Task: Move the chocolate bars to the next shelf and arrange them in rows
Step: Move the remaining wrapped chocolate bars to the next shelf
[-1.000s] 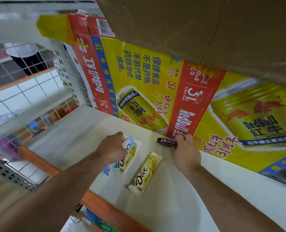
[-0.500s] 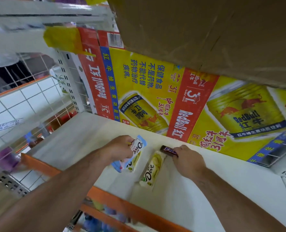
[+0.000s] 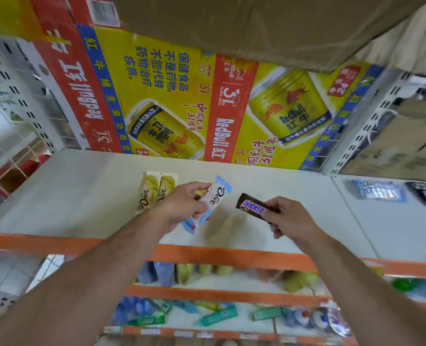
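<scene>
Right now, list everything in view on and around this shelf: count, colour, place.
white shelf: one, white with an orange front edge, centre.
yellow Dove bars: two, pale yellow, side by side on the white shelf, towards the back.
blue Dove bar: one, white and light blue, held over the shelf.
Snickers bar: one, dark brown, held to its right.
Red Bull carton: one, yellow, red and blue, against the back.
cardboard box: one, brown, overhead.
packets: blue and dark, on the next shelf to the right; too blurred to count.
lower-shelf goods: green, blue, yellow; blurred.
left hand: one, grips the blue Dove bar.
right hand: one, pinches the Snickers bar.
</scene>
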